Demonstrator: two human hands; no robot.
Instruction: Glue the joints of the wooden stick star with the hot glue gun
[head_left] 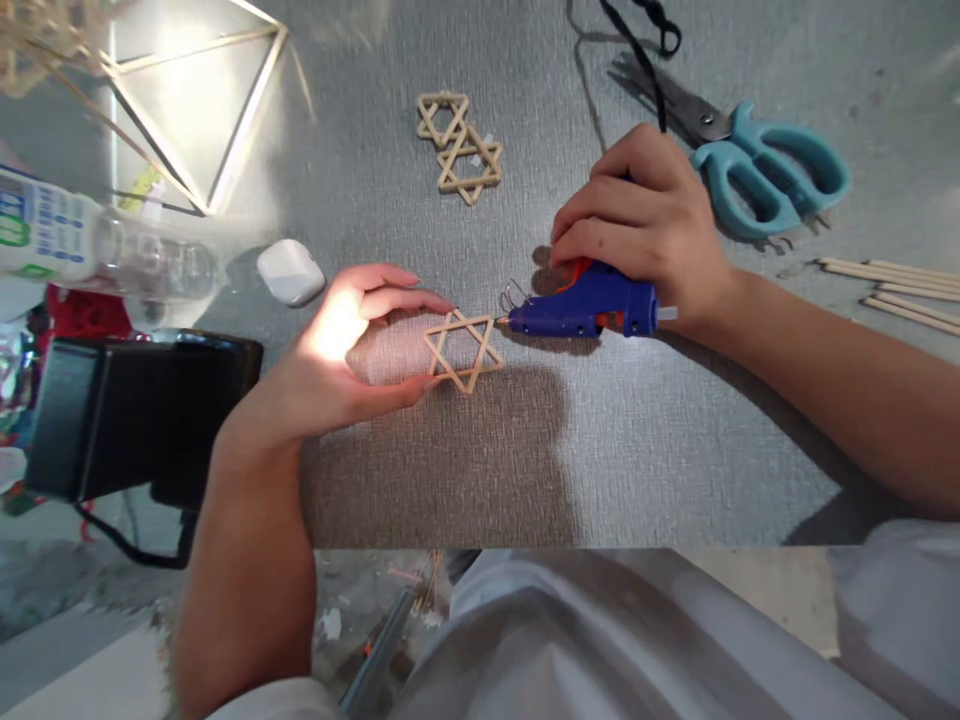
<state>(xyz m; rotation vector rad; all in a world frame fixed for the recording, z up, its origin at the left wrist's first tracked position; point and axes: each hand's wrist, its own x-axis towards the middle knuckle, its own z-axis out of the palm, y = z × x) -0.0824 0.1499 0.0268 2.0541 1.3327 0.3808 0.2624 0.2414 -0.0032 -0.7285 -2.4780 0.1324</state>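
Note:
A six-pointed star of thin wooden sticks (pixel 469 374) lies on the grey table near its front edge. My left hand (pixel 337 350) holds the star's left side between thumb and fingertips. In my right hand (pixel 637 215) is a blue glue gun (pixel 570 305), its fingers wrapped round the handle. The nozzle points left and meets or nearly meets the star's upper right point. A stub of clear glue stick sticks out of the gun's back end. Farther back, two smaller stick stars, one star (pixel 442 118) and another star (pixel 470 168), lie touching.
Scissors with light blue handles (pixel 750 170) lie beyond my right hand, beside a black cord (pixel 637 50). Several loose sticks (pixel 892 280) are at the right. Leftward are a white case (pixel 291 272), a plastic bottle (pixel 97 235), a black box (pixel 142 410) and a stick frame (pixel 244 120).

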